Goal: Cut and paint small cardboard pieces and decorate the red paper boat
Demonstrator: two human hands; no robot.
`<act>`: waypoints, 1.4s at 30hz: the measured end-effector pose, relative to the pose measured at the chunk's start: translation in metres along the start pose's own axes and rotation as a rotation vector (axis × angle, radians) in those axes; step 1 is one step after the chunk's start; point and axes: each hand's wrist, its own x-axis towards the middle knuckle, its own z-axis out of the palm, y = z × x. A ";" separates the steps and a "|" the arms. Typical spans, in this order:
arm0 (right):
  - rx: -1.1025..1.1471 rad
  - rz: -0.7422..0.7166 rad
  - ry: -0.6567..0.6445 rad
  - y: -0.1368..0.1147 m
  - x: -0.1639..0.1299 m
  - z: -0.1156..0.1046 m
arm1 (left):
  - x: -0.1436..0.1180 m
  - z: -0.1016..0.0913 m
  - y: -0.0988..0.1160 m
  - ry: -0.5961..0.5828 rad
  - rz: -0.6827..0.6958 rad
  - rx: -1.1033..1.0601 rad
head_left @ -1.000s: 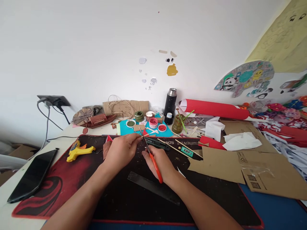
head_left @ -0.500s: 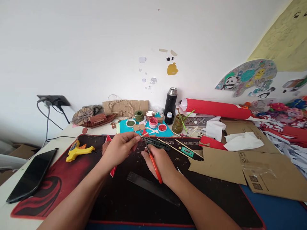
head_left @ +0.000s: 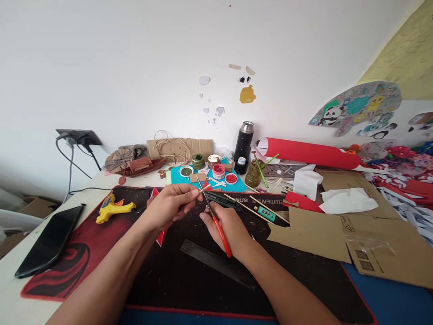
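Orange-handled scissors (head_left: 216, 221) sit in the right hand (head_left: 227, 229), fingers curled around the grips, blades pointing up and away with their tips parted around a thin wooden stick (head_left: 204, 190). The left hand (head_left: 171, 205) pinches that stick between thumb and fingertips, wrist tilted inward, above the black mat (head_left: 176, 280). The stick is short and pale. A ruler (head_left: 216, 264) lies just below the hands, and a glue gun (head_left: 113, 208) off to the left.
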 end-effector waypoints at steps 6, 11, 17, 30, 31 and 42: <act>0.038 0.037 -0.004 0.004 0.003 0.000 | 0.002 0.006 -0.004 0.081 0.082 0.041; 0.174 0.034 -0.088 0.006 0.003 -0.003 | 0.002 0.006 -0.006 0.081 0.113 0.046; 0.199 0.045 -0.117 0.004 0.002 -0.004 | -0.002 0.002 -0.001 0.089 0.067 0.133; 0.061 0.134 -0.057 0.003 0.003 -0.002 | -0.002 0.008 -0.018 0.431 0.504 1.139; 0.054 0.131 -0.050 0.003 0.003 -0.001 | -0.001 0.006 -0.021 0.429 0.547 1.202; 0.113 0.153 -0.091 -0.007 0.001 -0.004 | 0.001 0.002 -0.025 0.449 0.493 1.206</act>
